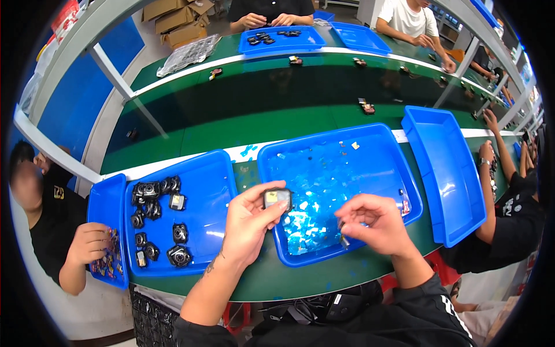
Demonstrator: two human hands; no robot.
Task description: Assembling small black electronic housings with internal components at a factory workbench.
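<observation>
My left hand holds up a small black-rimmed device, its greyish rectangular face and a yellowish patch toward me, the thumb pressed on its lower edge. My right hand hovers over the right part of the middle blue tray, thumb and fingers pinched together. A small shiny piece shows below those fingertips, too small to name. Inside the tray lie many scraps of clear blue film. To the left, another blue tray carries several black devices, some with round fronts.
A long blue tray stands at the right. At far left, a person's hand reaches into a narrow blue tray of small coloured parts. Beyond a white rail, small assemblies sit on the green belt. People work opposite and at right.
</observation>
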